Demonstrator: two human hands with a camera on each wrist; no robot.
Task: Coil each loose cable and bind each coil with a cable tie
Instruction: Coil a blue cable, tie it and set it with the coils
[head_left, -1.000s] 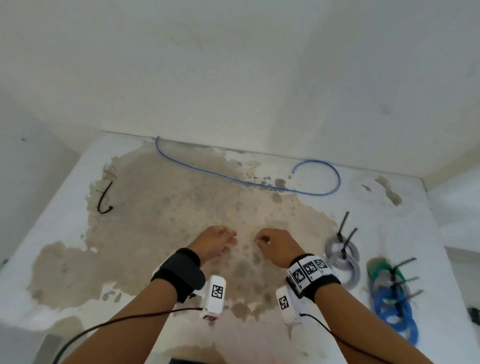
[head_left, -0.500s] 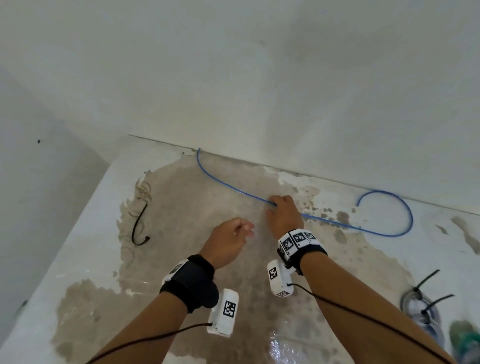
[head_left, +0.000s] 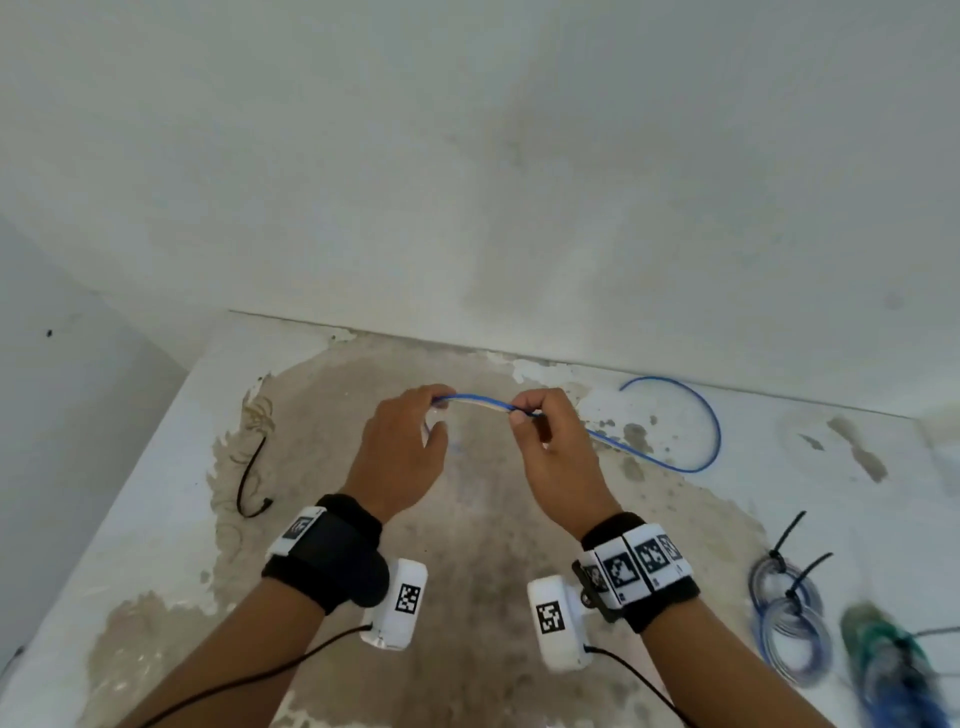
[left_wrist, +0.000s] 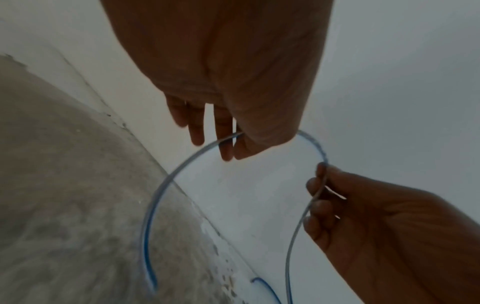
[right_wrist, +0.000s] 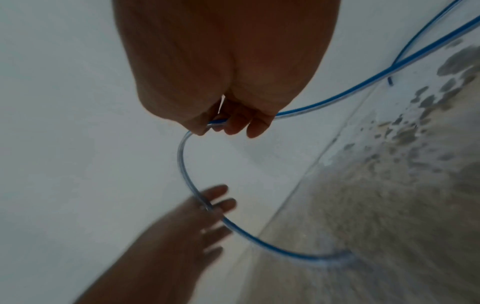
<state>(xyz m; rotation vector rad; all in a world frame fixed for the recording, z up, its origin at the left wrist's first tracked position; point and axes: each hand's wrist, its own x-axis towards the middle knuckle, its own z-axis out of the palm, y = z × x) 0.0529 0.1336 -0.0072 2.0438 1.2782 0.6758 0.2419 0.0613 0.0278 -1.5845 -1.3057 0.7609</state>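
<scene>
Both hands pinch the blue cable (head_left: 475, 401) off the bench (head_left: 156, 519), left hand (head_left: 402, 447) and right hand (head_left: 550, 441) close together. Looks set to bend a first loop.

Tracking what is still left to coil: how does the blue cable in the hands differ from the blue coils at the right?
The blue cable is loose, one open curve; the blue coils are wound into rings. The cable is partly lifted by both hands; the coils lie on the table. The coils carry black ties; the cable has none. Both are thin and blue.
</scene>
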